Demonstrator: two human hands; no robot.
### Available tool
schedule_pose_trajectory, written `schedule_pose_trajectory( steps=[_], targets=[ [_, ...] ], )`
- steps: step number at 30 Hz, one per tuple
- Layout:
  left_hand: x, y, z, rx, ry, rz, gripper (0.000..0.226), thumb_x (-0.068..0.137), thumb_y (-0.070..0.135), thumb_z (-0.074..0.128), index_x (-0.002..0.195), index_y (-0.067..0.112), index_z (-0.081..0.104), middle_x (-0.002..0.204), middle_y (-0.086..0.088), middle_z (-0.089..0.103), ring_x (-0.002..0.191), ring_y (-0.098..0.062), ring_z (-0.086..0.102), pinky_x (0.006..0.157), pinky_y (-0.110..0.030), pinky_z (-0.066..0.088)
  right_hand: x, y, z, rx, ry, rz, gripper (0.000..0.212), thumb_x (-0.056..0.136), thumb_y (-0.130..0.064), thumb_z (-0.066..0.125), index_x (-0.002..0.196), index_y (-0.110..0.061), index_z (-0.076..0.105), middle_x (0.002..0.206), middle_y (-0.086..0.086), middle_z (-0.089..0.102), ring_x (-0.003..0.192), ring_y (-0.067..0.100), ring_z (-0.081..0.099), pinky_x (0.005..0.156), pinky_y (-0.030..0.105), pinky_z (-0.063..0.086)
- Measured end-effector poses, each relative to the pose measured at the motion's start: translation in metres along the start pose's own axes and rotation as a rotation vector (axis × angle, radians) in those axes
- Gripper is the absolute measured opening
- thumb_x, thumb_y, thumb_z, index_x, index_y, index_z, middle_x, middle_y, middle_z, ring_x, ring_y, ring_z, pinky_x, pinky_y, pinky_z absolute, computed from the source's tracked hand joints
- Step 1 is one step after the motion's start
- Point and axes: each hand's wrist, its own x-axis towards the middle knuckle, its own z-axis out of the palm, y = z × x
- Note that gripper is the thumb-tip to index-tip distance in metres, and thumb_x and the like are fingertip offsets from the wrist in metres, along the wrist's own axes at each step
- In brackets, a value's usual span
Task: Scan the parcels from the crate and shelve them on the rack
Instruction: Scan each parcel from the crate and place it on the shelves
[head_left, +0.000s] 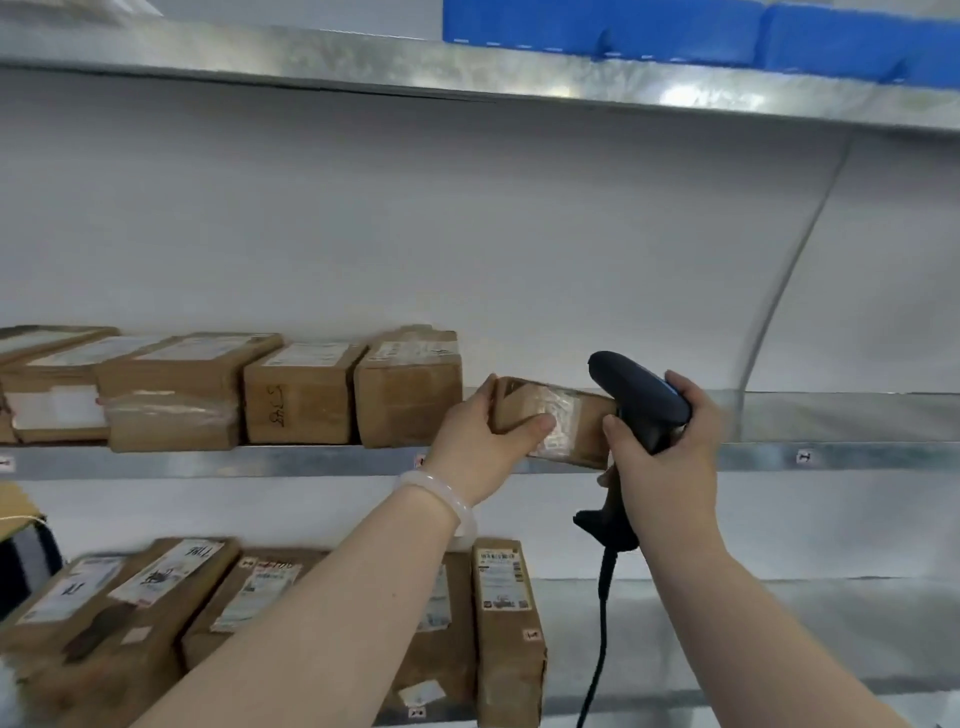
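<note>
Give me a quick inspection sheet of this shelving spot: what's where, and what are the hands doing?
Surface: metal middle shelf, bare to the right.
Job's things: small taped box at the shelf edge, beside a row of boxes; more boxes on the lower shelf.
Clutter: blue bins on the top shelf.
Hands: left hand grips the small taped box; right hand holds a dark scanner.
Cables: scanner cord hangs down.
Surroundings: white wall behind.
</note>
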Motion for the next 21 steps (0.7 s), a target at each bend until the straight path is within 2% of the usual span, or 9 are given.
schedule_pose_trajectory(
  steps=[3, 6, 8, 10, 12, 13, 15, 18, 21],
  targets=[
    [0.002, -0.001, 0.003, -0.003, 0.067, 0.040, 0.021, 0.087, 0.043, 0.074, 0.095, 0.046, 0.055, 0.084, 0.036, 0.066, 0.079, 0.018, 0.060, 0.068, -0.018, 0.053, 0.014, 0.004, 0.000, 0.039, -0.031, -0.015, 0.059, 0.086, -0.017, 0.072, 0.121, -0.054, 0.043, 0.109, -0.004, 0.065, 0.062, 0.022, 0.067, 0.050, 0.018, 0.051],
    [0.002, -0.003, 0.004, 0.047, 0.141, 0.088, 0.025, 0.086, 0.036, 0.076, 0.097, 0.044, 0.056, 0.087, 0.037, 0.066, 0.080, 0.013, 0.063, 0.066, -0.010, 0.050, 0.020, 0.010, 0.002, 0.051, -0.076, -0.025, 0.060, 0.085, -0.017, 0.073, 0.120, -0.056, 0.043, 0.107, -0.011, 0.063, 0.063, 0.017, 0.067, 0.048, 0.017, 0.051],
    [0.005, -0.005, 0.007, 0.123, 0.154, 0.057, 0.027, 0.086, 0.038, 0.075, 0.106, 0.043, 0.058, 0.094, 0.024, 0.070, 0.087, 0.005, 0.065, 0.071, -0.019, 0.054, 0.025, 0.019, 0.004, 0.048, -0.107, -0.001, 0.060, 0.086, -0.016, 0.072, 0.123, -0.052, 0.042, 0.108, -0.011, 0.063, 0.060, 0.017, 0.066, 0.048, 0.018, 0.050],
    [0.009, -0.010, 0.009, 0.243, 0.149, -0.009, 0.049, 0.086, 0.044, 0.073, 0.130, 0.034, 0.054, 0.119, 0.008, 0.065, 0.108, -0.011, 0.063, 0.092, -0.035, 0.055, 0.029, 0.027, 0.006, 0.042, -0.140, 0.047, 0.059, 0.087, -0.015, 0.071, 0.127, -0.047, 0.040, 0.109, -0.003, 0.064, 0.055, 0.019, 0.065, 0.048, 0.019, 0.050],
    [0.010, -0.015, 0.011, 0.387, 0.162, -0.085, 0.080, 0.086, 0.053, 0.068, 0.153, 0.032, 0.031, 0.141, 0.001, 0.047, 0.126, -0.019, 0.051, 0.105, -0.038, 0.046, 0.034, 0.034, 0.007, 0.044, -0.172, 0.079, 0.058, 0.089, -0.014, 0.069, 0.127, -0.045, 0.039, 0.109, 0.001, 0.065, 0.052, 0.021, 0.064, 0.047, 0.020, 0.050],
    [0.010, -0.017, 0.012, 0.464, 0.183, -0.109, 0.088, 0.087, 0.057, 0.065, 0.157, 0.034, 0.019, 0.146, 0.001, 0.040, 0.129, -0.020, 0.048, 0.103, -0.037, 0.045, 0.035, 0.037, 0.008, 0.043, -0.179, 0.084, 0.057, 0.089, -0.014, 0.069, 0.127, -0.045, 0.039, 0.110, 0.001, 0.065, 0.054, 0.022, 0.065, 0.047, 0.020, 0.049],
    [0.011, -0.022, 0.014, 0.614, 0.230, -0.119, 0.091, 0.087, 0.065, 0.060, 0.157, 0.039, 0.009, 0.148, 0.002, 0.034, 0.128, -0.021, 0.049, 0.092, -0.037, 0.050, 0.033, 0.040, 0.008, 0.039, -0.166, 0.066, 0.058, 0.089, -0.015, 0.069, 0.123, -0.050, 0.039, 0.112, -0.002, 0.065, 0.065, 0.027, 0.067, 0.048, 0.018, 0.050],
    [0.011, -0.029, 0.020, 0.746, 0.322, -0.078, 0.085, 0.087, 0.068, 0.055, 0.154, 0.044, 0.008, 0.143, 0.001, 0.035, 0.114, -0.021, 0.057, 0.075, -0.035, 0.053, 0.023, 0.043, 0.006, 0.021, -0.133, -0.039, 0.061, 0.088, -0.018, 0.071, 0.118, -0.061, 0.039, 0.113, -0.022, 0.063, 0.081, 0.022, 0.068, 0.060, 0.023, 0.055],
    [0.007, -0.030, 0.028, 0.835, 0.432, 0.021, 0.079, 0.088, 0.061, 0.059, 0.152, 0.043, 0.017, 0.131, 0.002, 0.039, 0.097, -0.018, 0.058, 0.061, -0.029, 0.048, 0.016, 0.046, 0.006, -0.018, -0.196, -0.148, 0.065, 0.088, -0.016, 0.071, 0.120, -0.062, 0.039, 0.108, -0.033, 0.059, 0.081, 0.006, 0.066, 0.059, 0.015, 0.052]
  ],
)
